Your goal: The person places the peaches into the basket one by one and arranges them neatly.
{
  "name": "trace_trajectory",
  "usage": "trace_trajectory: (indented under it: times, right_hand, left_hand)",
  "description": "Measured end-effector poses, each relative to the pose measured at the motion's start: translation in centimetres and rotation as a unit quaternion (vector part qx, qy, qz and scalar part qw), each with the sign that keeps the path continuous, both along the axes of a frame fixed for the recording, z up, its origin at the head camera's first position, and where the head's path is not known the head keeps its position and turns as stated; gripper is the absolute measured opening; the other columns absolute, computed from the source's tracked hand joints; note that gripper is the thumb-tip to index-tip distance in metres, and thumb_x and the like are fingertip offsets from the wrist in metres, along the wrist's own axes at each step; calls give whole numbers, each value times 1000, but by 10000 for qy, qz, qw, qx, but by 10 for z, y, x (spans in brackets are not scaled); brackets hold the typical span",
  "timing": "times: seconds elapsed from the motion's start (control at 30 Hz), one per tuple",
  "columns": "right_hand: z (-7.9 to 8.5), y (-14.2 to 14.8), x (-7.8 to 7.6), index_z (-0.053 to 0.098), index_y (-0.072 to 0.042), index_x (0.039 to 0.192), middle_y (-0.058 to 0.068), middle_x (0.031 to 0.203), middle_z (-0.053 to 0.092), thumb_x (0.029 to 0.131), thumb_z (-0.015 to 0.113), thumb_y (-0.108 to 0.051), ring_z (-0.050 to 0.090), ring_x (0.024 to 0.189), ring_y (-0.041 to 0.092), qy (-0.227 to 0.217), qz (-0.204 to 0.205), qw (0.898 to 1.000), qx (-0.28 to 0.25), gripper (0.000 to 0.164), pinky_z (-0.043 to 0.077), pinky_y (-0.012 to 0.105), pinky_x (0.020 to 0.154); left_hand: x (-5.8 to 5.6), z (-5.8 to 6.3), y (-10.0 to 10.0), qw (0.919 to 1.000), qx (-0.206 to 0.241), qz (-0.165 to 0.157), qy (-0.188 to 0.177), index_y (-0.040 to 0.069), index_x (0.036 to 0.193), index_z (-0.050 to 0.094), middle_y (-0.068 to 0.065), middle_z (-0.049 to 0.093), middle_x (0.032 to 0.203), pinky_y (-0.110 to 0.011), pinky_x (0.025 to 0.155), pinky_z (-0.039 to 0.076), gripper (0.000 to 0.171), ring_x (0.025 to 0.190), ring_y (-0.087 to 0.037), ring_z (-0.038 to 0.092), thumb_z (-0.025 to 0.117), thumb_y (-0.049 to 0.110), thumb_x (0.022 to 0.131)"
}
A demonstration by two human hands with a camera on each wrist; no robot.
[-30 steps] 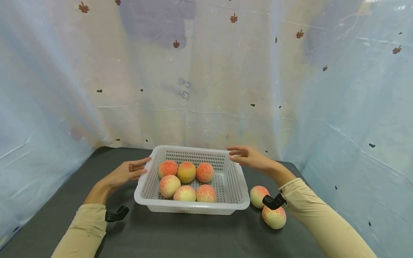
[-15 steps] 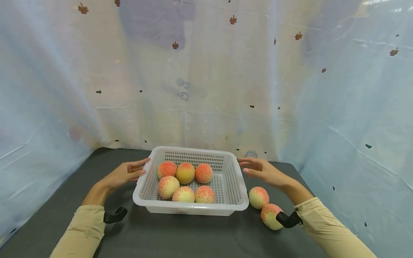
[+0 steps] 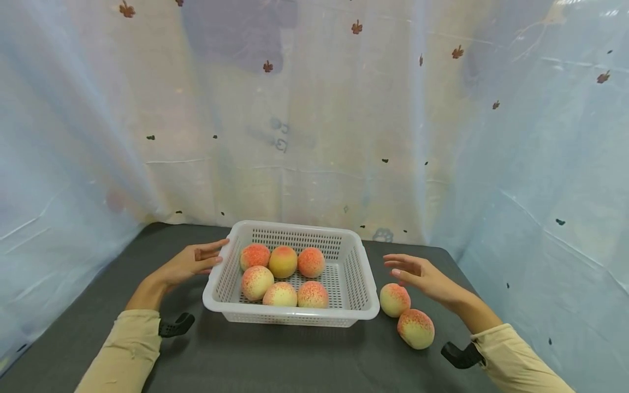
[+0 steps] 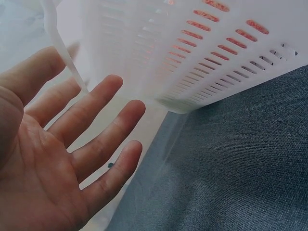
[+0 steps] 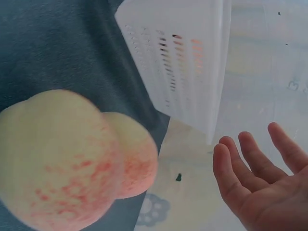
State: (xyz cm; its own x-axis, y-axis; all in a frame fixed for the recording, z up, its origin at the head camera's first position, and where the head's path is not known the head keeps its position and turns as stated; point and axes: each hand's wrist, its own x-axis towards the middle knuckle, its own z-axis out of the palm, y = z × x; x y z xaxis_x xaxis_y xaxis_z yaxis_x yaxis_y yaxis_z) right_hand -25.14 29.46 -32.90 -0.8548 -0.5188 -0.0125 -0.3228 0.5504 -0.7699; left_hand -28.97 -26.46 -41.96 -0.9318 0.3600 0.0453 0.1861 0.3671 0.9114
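Observation:
A white slotted plastic basket (image 3: 295, 317) stands on the dark table, with several peaches (image 3: 283, 262) inside. At its left side, my left hand (image 3: 189, 263) touches the rim with its fingertips; the left wrist view shows this hand's fingers (image 4: 108, 144) spread and fairly straight. To the right of the basket, my right hand (image 3: 425, 278) hovers with relaxed fingers, holding nothing. Just below that hand lie two loose peaches, one peach (image 3: 395, 300) beside the basket and a nearer peach (image 3: 416, 329). Both peaches also appear large in the right wrist view.
A dark cloth (image 3: 275, 360) covers the table. Behind it and at both sides hangs a pale plastic curtain (image 3: 319, 136) with small leaf marks. Each wrist wears a black strap, the left strap (image 3: 177, 326) and the right strap (image 3: 462, 356).
My right hand has left the basket's right rim and moved right and nearer, over toward the loose peaches. My left hand stays at the left rim; basket and peaches look unmoved.

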Motion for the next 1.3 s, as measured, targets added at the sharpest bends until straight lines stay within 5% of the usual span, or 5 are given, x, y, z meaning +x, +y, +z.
trace_trajectory:
  times: [0.1, 0.2, 0.33, 1.17, 1.3]
  right_hand:
    - [-4, 6, 3, 41, -7, 153, 24, 156, 44, 108, 50, -26, 44, 141, 47, -39, -17, 10000, -31, 50, 50, 51, 106]
    - [-6, 11, 8, 40, -6, 153, 25, 157, 42, 108, 50, -26, 52, 140, 17, -89, -60, 9999, -95, 50, 46, 57, 108]
    - [-8, 19, 14, 41, -6, 153, 25, 157, 40, 108, 49, -25, 49, 119, -21, -128, -137, 9997, -181, 50, 52, 41, 104]
    - [-34, 77, 32, 29, -4, 158, 35, 154, 38, 109, 48, -28, 52, 112, -20, -339, -978, 9946, -54, 58, 53, 48, 102]
    - [-46, 79, 35, 27, -2, 158, 37, 155, 35, 109, 47, -28, 58, 130, 9, -574, -1001, 9933, 36, 60, 51, 53, 103]
  left_hand:
    - [0, 0, 0, 10000, -9, 11, 5, 14, 161, 28, -23, 41, 158, -54, 101, 53, 69, 137, -42, 51, 61, 31, 103]
    - [0, 0, 0, 10000, -35, 40, 1, 14, 161, 29, -23, 41, 157, -54, 101, 53, 69, 138, -42, 51, 61, 32, 102]
    - [0, 0, 1, 10000, -58, 76, -8, 15, 161, 29, -22, 42, 157, -53, 101, 53, 69, 137, -41, 52, 61, 33, 102]
    - [-1, -1, 1, 9999, -71, 136, -9, 17, 161, 29, -21, 42, 158, -54, 102, 53, 69, 137, -41, 52, 61, 34, 102]
    - [-1, -2, 1, 9999, -18, 119, -27, 16, 161, 30, -21, 42, 157, -53, 101, 53, 68, 137, -41, 52, 61, 33, 102]
